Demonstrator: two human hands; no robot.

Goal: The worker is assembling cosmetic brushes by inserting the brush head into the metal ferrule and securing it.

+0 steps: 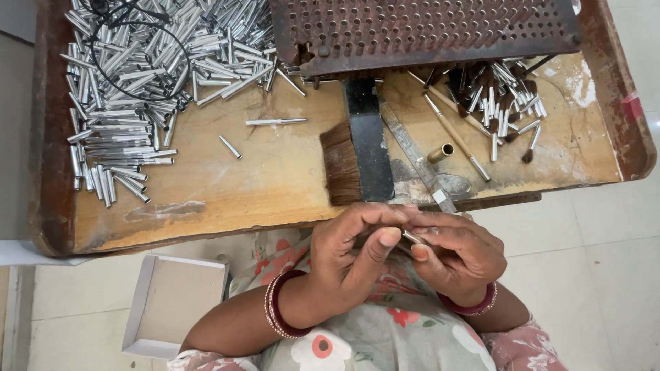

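Pinching a metal tube (412, 238), hands meet below the brush (357, 161); tube pile (130, 96) lies left.

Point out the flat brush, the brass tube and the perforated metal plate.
flat brush (342, 165), head view, on its brown bristles.
brass tube (441, 152), head view, mid-barrel.
perforated metal plate (426, 27), head view, middle of its holed face.

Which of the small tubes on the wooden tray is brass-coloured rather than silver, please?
The short brass tube lying alone right of the black brush, beside the long-handled brushes; the others are silver.
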